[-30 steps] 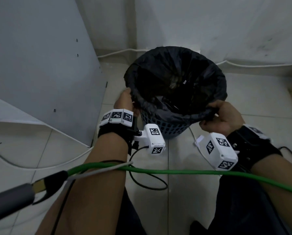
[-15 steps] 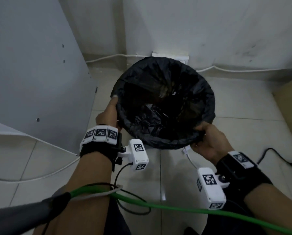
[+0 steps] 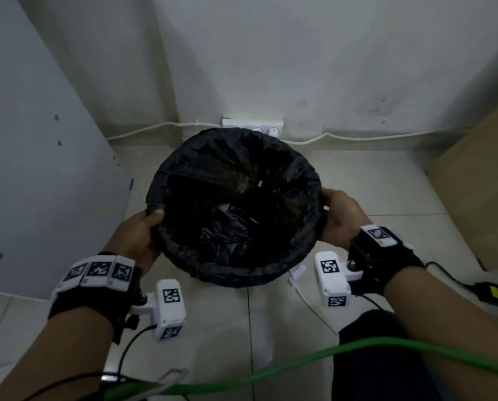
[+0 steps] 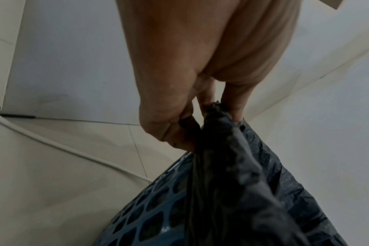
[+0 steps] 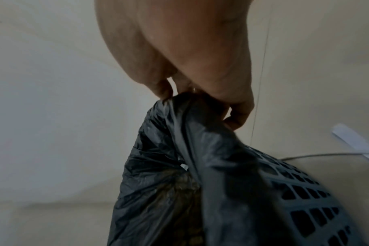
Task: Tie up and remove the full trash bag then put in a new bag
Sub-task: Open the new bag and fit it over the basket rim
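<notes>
Both hands pinch rim: left hand (image 3: 143,230), right hand (image 3: 339,218). Thin crinkly black plastic trash bag (image 3: 236,273): soft, slippery, tear-prone; gather folded hem over blue lattice plastic bin (image 4: 150,211).

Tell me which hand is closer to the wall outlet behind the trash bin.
Right. The right hand grips the black bag rim on the side, nearer the wall outlet; the left hand grips the rim lower, farther away.

Trash bag (image 3: 236,180) inside basket (image 4: 150,208), rim pinched between left hand (image 3: 139,237) and right hand (image 3: 341,218); power strip (image 3: 252,127) behind; cable (image 3: 308,302) below right grip.
</notes>
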